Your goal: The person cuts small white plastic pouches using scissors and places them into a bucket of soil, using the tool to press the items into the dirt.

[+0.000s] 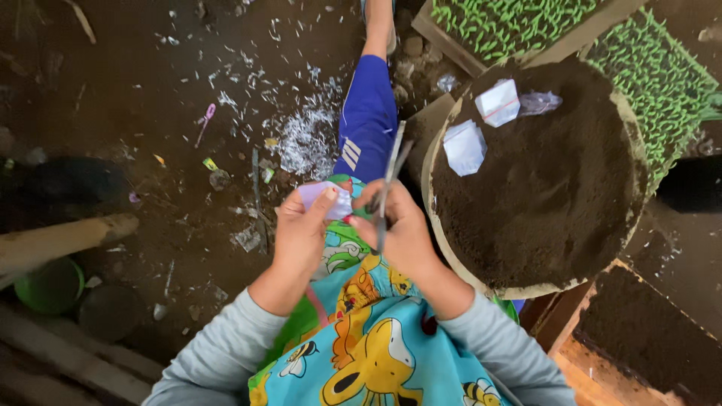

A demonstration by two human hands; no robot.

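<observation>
Scissors sit in the right hand, fingers clenched around the handles and the blades pointing up and away. Beside it, the left hand pinches a small pale packet between thumb and fingertips, held over the lap next to the blades. Whether the blades touch the packet, I cannot tell. Two similar white packets lie on the dark soil in the round basin to the right, so some pieces look finished. Heaps of pale paper scraps cover the dirt floor beyond the knee, suggesting much cutting is done. Trays of green seedlings stand behind the basin.
</observation>
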